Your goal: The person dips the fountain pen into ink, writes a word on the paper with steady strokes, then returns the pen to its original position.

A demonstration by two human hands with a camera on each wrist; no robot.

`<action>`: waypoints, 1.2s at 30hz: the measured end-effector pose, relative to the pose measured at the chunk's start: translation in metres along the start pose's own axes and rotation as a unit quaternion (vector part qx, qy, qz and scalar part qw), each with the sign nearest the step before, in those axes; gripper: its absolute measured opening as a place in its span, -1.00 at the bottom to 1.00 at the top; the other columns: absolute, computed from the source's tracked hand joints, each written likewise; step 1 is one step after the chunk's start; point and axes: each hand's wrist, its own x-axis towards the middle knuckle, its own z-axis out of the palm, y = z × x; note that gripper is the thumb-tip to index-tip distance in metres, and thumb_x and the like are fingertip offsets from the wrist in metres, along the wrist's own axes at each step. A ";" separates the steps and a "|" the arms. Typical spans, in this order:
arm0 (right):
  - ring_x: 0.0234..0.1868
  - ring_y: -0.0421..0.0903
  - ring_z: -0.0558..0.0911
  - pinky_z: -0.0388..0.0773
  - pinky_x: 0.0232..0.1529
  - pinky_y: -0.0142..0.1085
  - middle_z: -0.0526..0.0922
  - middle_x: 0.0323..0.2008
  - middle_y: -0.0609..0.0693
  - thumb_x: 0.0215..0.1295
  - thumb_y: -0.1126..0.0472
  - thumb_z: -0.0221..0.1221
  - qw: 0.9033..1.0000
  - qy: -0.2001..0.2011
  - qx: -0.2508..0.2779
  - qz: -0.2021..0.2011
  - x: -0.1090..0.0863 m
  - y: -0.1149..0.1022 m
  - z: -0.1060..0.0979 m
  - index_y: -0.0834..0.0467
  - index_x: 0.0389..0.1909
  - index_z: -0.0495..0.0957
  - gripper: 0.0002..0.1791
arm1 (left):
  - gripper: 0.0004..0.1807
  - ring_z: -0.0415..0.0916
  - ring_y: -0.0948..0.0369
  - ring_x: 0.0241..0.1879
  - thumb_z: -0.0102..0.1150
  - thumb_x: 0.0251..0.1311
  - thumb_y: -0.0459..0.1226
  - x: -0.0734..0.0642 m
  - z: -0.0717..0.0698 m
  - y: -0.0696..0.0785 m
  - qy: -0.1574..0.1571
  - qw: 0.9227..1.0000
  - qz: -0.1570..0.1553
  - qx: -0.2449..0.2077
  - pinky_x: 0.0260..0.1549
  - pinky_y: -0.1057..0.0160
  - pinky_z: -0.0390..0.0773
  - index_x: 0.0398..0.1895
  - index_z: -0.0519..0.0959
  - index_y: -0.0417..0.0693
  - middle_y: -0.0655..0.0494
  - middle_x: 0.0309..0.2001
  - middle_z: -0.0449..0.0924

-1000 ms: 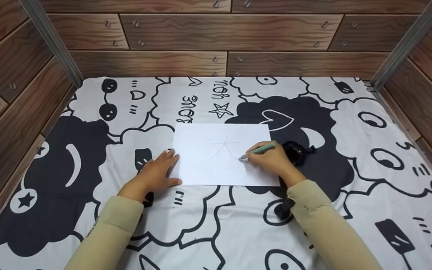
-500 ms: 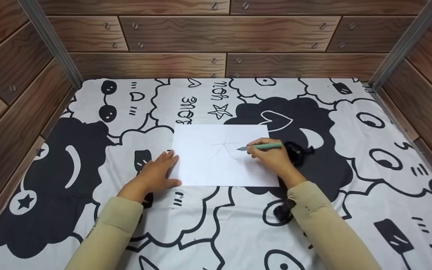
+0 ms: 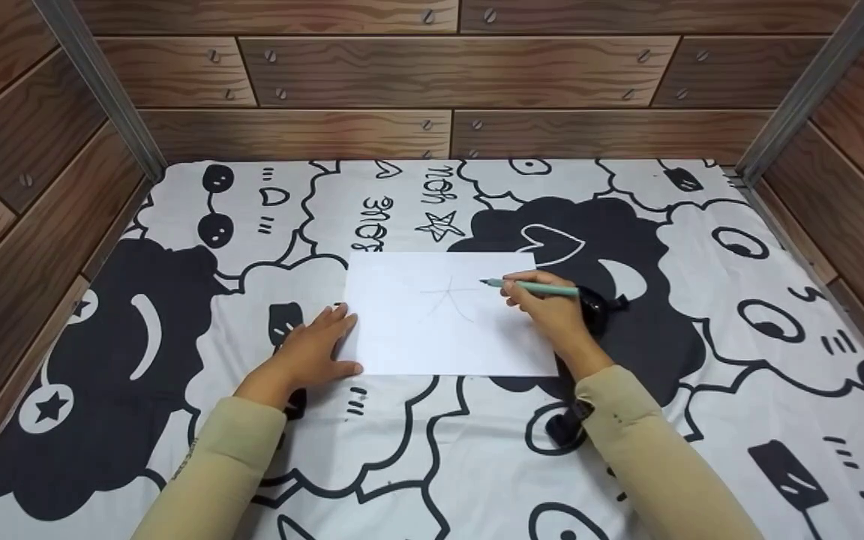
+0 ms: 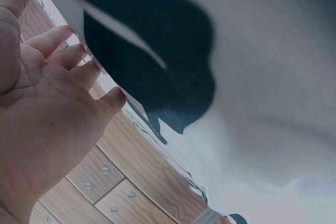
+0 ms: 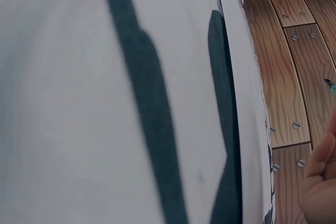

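A white sheet of paper (image 3: 402, 349) lies on the patterned cloth in the head view, with thin crossing strokes (image 3: 448, 291) drawn at its middle. My right hand (image 3: 552, 311) pinches a green pen (image 3: 544, 288) over the sheet's right side, its tip pointing left and apparently lifted off the paper. In the right wrist view only the pen's dark tip (image 5: 329, 83) and part of the hand (image 5: 320, 187) show at the right edge. My left hand (image 3: 310, 349) rests with spread fingers on the sheet's left edge; its palm side (image 4: 50, 103) fills the left of the left wrist view.
The black-and-white cartoon cloth (image 3: 394, 427) covers the table. A glossy black object (image 3: 595, 309) sits behind the right hand, partly hidden. Another small black item (image 3: 567, 426) is by the right sleeve. Wood-patterned walls (image 3: 447, 71) and metal posts enclose the back and sides.
My right hand has raised the pen from the end of the lower right stroke and moved it away, towards the sheet's upper right, tilting it flatter. The left hand has stayed in place.
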 end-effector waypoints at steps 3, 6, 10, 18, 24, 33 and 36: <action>-0.47 -0.20 0.63 0.50 -0.42 -0.45 0.69 -0.45 0.07 0.19 0.41 0.25 1.000 0.012 0.023 -0.007 0.006 0.015 -0.001 0.45 -0.19 0.62 -0.79 | -0.15 -0.16 -0.11 0.44 0.30 0.12 -0.08 -0.001 0.000 0.000 0.003 1.000 0.007 -0.002 0.28 -0.26 -0.11 0.41 0.19 -0.24 -0.18 0.45 -0.01; -0.48 -0.20 0.63 0.50 -0.43 -0.45 0.69 -0.45 0.04 0.19 0.40 0.25 0.999 0.024 0.039 -0.023 0.009 0.022 -0.001 0.43 -0.19 0.63 -0.80 | -0.15 -0.16 -0.11 0.43 0.30 0.13 -0.07 -0.001 0.000 0.000 0.003 1.000 0.007 0.000 0.28 -0.26 -0.11 0.41 0.19 -0.24 -0.19 0.45 -0.01; -0.46 -0.18 0.63 0.50 -0.41 -0.43 0.69 -0.45 0.04 0.20 0.39 0.25 0.997 0.038 0.045 -0.049 0.009 0.023 -0.002 0.42 -0.19 0.63 -0.80 | -0.15 -0.16 -0.11 0.43 0.30 0.13 -0.08 -0.002 -0.001 0.000 0.002 1.000 0.006 0.000 0.29 -0.26 -0.11 0.41 0.18 -0.24 -0.18 0.45 -0.02; -0.48 -0.20 0.63 0.50 -0.41 -0.44 0.69 -0.45 0.01 0.17 0.39 0.28 0.994 0.071 0.040 -0.078 0.009 0.022 -0.011 0.43 -0.19 0.63 -0.79 | -0.15 -0.17 -0.11 0.44 0.30 0.13 -0.08 -0.001 -0.001 0.001 0.002 1.000 0.007 0.000 0.29 -0.25 -0.12 0.41 0.18 -0.24 -0.19 0.45 -0.02; -0.49 -0.24 0.63 0.54 -0.41 -0.47 0.69 -0.48 -0.01 0.16 0.47 0.24 0.992 0.084 0.047 -0.080 0.004 0.007 -0.019 0.54 -0.19 0.57 -0.77 | -0.14 -0.17 -0.10 0.44 0.30 0.13 -0.07 -0.001 -0.002 0.001 -0.001 1.000 0.002 0.000 0.30 -0.23 -0.13 0.42 0.17 -0.22 -0.17 0.46 -0.03; -0.39 -0.02 0.69 0.62 -0.28 -0.29 0.70 -0.38 0.16 0.18 0.40 0.27 0.992 0.093 0.055 -0.062 0.011 0.024 -0.039 0.50 -0.15 0.59 -0.73 | -0.15 -0.18 -0.07 0.44 0.30 0.13 -0.08 -0.001 -0.001 0.000 0.000 1.000 -0.002 -0.003 0.31 -0.21 -0.13 0.43 0.17 -0.20 -0.13 0.47 -0.03; -0.41 -0.03 0.67 0.61 -0.31 -0.32 0.70 -0.42 0.08 0.17 0.35 0.30 0.992 0.105 0.045 -0.062 0.012 0.028 -0.045 0.45 -0.17 0.62 -0.73 | -0.15 -0.18 -0.07 0.44 0.30 0.13 -0.08 -0.001 -0.001 0.000 0.001 1.000 -0.002 -0.002 0.31 -0.21 -0.13 0.42 0.17 -0.20 -0.13 0.47 -0.03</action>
